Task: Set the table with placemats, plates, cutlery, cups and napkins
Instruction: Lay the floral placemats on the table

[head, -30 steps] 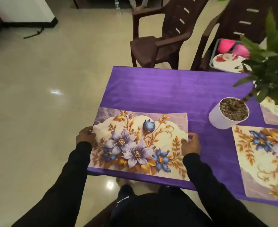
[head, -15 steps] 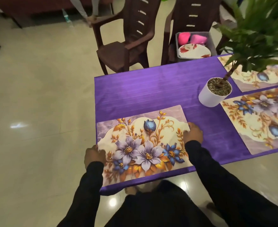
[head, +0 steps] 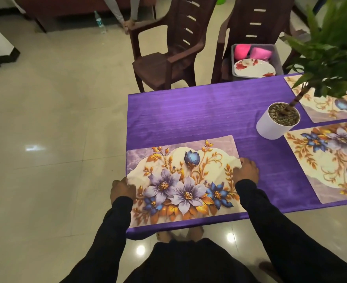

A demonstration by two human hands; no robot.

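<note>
At the near left corner of the worktop, the left hand (head: 122, 190) is curled round the left short edge of the rectangular floral placemat with purple and blue flowers on cream (head: 183, 180), thumb on top; that edge hangs just at the worktop's left edge, so the grip appears to be there to square the mat against the corner. The mat lies flat on the purple cloth-covered worktop (head: 189, 117), its long side along the near edge. At the mat's right short edge the right hand (head: 247, 171) is seen with bent fingers on the edge; whether they pinch it or merely press it down cannot be told. The mat thus lies directly between both grips, touching each. Further right, two more floral placemats (head: 332, 160) are laid near the right side, beside a white round pot with a green plant (head: 270, 125). Beyond the far edge, a grey plastic tub (head: 277, 60) on a brown plastic chair (head: 225, 64) holds plates and pink cups, not yet brought over.
</note>
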